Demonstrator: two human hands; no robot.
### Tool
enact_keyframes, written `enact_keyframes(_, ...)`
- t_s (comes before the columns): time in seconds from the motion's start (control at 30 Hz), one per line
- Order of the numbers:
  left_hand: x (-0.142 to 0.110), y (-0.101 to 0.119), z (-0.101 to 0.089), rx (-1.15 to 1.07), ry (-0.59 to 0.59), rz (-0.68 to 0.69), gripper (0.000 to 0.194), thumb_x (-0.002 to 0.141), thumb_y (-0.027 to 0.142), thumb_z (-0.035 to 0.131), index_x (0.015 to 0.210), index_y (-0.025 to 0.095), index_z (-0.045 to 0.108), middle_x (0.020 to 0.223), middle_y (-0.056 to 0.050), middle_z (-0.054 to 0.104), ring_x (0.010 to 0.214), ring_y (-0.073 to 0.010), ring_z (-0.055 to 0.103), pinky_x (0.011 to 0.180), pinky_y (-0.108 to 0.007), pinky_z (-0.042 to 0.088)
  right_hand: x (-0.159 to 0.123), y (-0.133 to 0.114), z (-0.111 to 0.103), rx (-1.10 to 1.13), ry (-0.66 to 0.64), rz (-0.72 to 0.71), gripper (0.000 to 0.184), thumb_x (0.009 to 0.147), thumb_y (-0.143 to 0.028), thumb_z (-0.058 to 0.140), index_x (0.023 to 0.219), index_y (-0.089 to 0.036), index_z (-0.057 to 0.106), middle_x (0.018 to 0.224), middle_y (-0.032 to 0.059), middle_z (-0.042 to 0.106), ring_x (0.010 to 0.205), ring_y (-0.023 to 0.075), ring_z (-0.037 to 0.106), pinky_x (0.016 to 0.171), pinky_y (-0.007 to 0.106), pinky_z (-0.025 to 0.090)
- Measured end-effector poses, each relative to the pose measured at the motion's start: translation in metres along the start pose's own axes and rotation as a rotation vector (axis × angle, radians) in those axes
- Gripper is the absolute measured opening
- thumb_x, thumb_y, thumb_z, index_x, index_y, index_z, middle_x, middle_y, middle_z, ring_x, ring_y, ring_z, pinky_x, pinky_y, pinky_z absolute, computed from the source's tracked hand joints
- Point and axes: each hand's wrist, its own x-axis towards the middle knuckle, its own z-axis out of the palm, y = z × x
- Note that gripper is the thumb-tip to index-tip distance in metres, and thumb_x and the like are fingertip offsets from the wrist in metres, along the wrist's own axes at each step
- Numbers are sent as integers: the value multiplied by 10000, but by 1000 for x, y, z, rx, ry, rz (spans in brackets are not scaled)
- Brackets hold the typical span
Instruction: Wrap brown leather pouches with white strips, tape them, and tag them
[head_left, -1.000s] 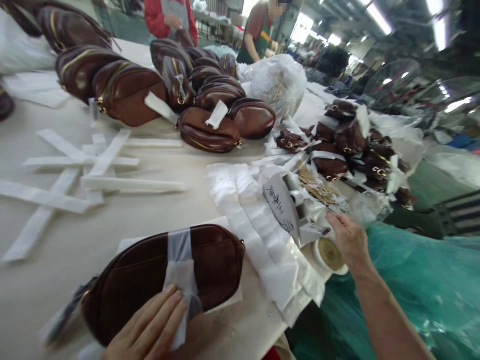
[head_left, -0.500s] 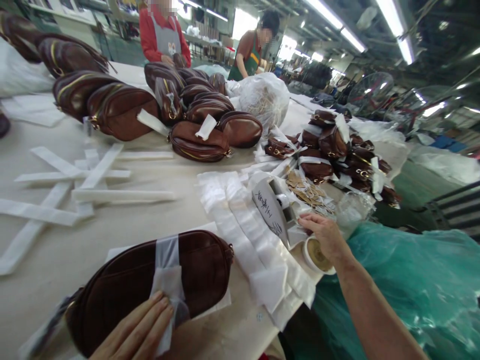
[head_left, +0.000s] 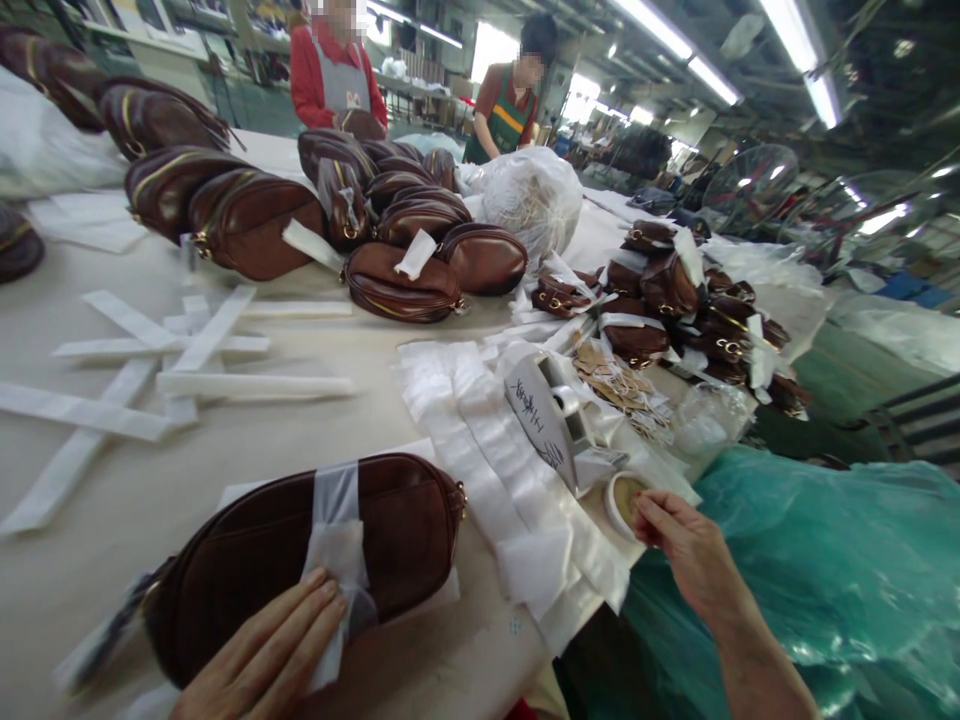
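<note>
Pinning wrap on the near bag, seemingly: left fingers flat together, right fingers pinched by the roll; fastening likely needs steadiness.

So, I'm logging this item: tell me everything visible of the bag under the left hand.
The bag is dark brown, leather-like, long with rounded ends, its face seamed. A metal ring shows at the picture's right end. It lies flat over a white sheet on the table; a translucent strip crosses its middle, and the left hand rests on strip and bag.
</note>
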Motion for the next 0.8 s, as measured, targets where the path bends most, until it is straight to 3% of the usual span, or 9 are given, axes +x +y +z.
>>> enact_keyframes(0.07,7,4,-3,-10,13,-6,445,867,47,368,1277,159,499,1169,-84,623,1174,-206,526,1031,-341,420,3,2,2,-162,23,-61,343,585,-504,641,668,-172,616,523,-6,569,489,138,503,496,273,414)
enact_keyframes(0.23,18,11,-9,-2,24,14,365,830,-2,369,1102,90,593,1077,-109,650,1170,-223,519,960,-340,495,10,-1,-3,-669,175,-227,340,587,-522,507,699,-219,612,642,55,645,624,244,588,629,390,447)
enact_keyframes(0.37,18,9,-10,8,8,-7,319,858,53,381,1108,76,577,1054,-125,653,1171,-229,518,938,-355,522,20,-2,-1,-688,85,-191,298,615,-513,491,691,-242,587,618,81,639,611,273,595,596,409,450)
enact_keyframes(0.57,18,10,-8,0,79,24,292,862,48,363,1054,45,584,1026,-136,653,1096,-243,566,906,-367,536,27,-8,1,-923,169,-330,306,633,-536,449,689,-260,569,616,77,596,581,291,546,564,419,400)
enact_keyframes(0.8,14,8,-3,10,127,30,269,841,36,402,1041,37,582,1018,-135,639,1068,-258,576,895,-372,527,20,-20,11,-856,119,-325,243,636,-482,500,666,-253,576,649,82,621,645,268,558,630,398,397)
